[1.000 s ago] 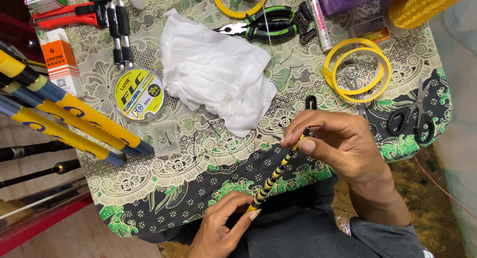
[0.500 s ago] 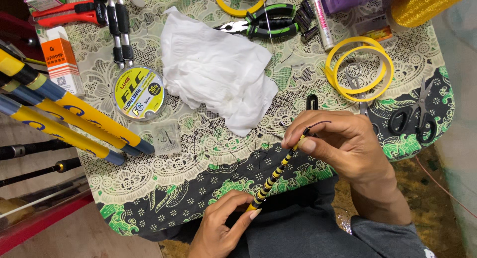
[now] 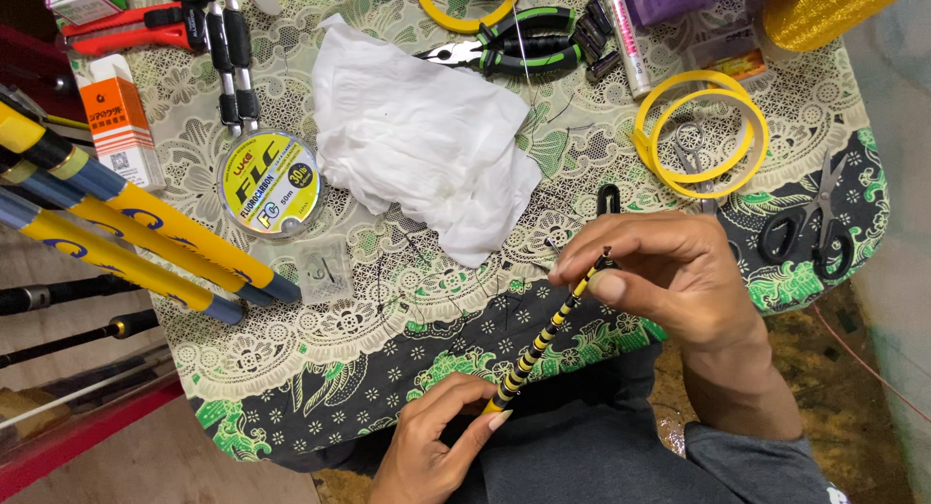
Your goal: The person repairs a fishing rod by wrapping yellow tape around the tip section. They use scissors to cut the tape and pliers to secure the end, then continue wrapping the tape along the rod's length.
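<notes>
Head view looks down on a small table (image 3: 291, 388) under a green, black and cream lace-patterned cloth, crowded from largest thing to smallest: a crumpled white tissue (image 3: 422, 140) at the middle, yellow-and-blue rod handles (image 3: 145, 227) jutting off the left edge, yellow tape rings (image 3: 703, 130), a flat spool of fishing line (image 3: 269, 182), black scissors (image 3: 810, 227) near the right edge.

Over the near edge, the right hand (image 3: 679, 271) is pinched together on the upper tip of a thin yellow-and-black banded rod piece (image 3: 543, 334); the left hand (image 3: 436, 446) is closed on its lower end. It looks light, stiff and slender — likely brittle at the tip, so best held near both ends, as now.

Open room lies only along the near strip of cloth — everywhere else is tools.
</notes>
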